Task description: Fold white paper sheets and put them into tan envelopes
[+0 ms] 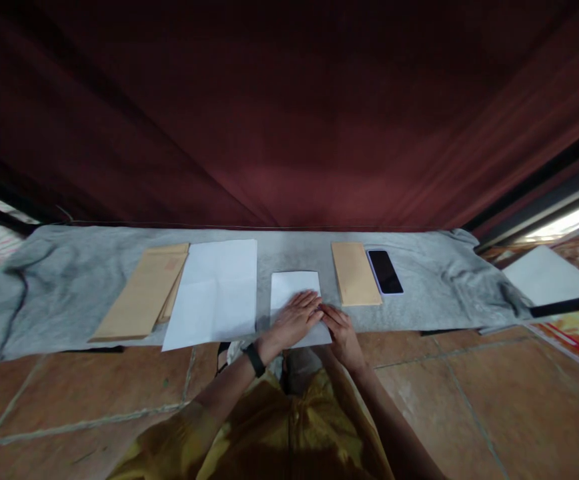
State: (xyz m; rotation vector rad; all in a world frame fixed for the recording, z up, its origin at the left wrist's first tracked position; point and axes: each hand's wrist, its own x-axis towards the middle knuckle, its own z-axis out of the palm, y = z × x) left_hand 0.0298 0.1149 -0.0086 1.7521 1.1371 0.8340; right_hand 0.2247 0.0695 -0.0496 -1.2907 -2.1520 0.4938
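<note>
A folded white sheet of paper lies in front of me on a narrow grey-cloth-covered surface. My left hand, with a dark band at the wrist, rests flat across the paper with its fingers stretched to the right. At the paper's right edge is my right hand, its fingers together and bent onto that edge, close to the left fingertips. The right thumb is hardly visible. To the left lies a stack of larger white paper with faint creases. A brown envelope sits to the right of my hands.
Several brown envelopes overlap at the left, partly beside the white stack. A phone with a dark screen lies right of the single envelope. Dark red fabric hangs behind the grey cloth. Tiled floor shows below.
</note>
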